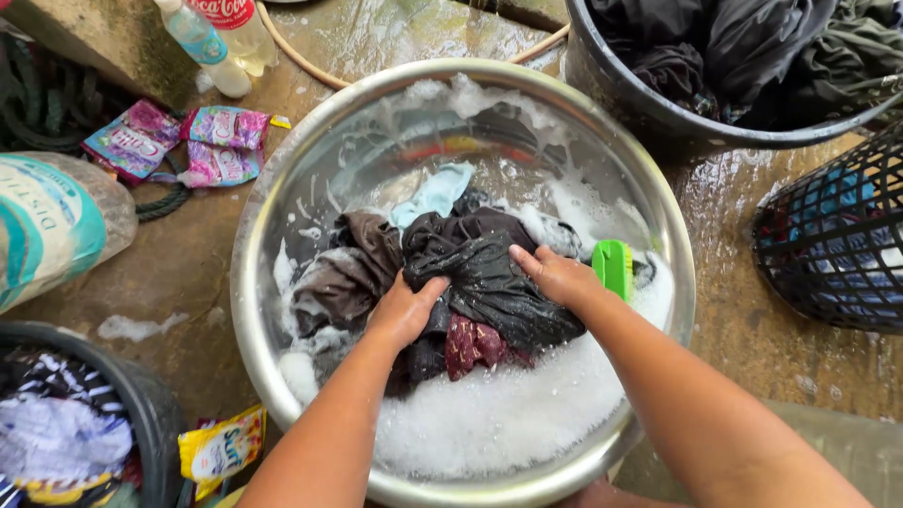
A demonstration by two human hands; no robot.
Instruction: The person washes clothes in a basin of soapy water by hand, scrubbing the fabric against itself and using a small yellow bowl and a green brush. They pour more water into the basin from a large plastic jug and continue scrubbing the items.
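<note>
**Hand-wash in metal basin: black garment under both hands**

Obs. 1. Large round metal basin at frame centre, holding grey soapy water. Foam is thickest from 4 to 7 o'clock of the basin, with thinner streaks up the far wall near 12.

Obs. 2. Black garment, wet and bunched, lies at basin centre above the suds. Left hand presses on its 8 o'clock edge, fingers together and curled into the fabric. Right hand rests on its 3 o'clock edge, fingers together and laid flat, thumb tucked; whether it pinches cloth I cannot tell.

Obs. 3. Other laundry in the same water: brown cloth at 9 o'clock of the garment, pale blue cloth at 12, maroon piece at 6, touching it. Green scrub brush stands just beside the right hand, at 3 o'clock, untouched.

Obs. 4. Surroundings: dark tub of dark clothes at 1 o'clock of the basin; black mesh basket at 3; detergent sachets at 10; another tub of clothes at 8.

Assessment. Washing looks mid-way: garment soaked and soaped, several pieces in the water, none wrung or rinsed. Full tubs suggest more remains, though which are clean is unclear.
</note>
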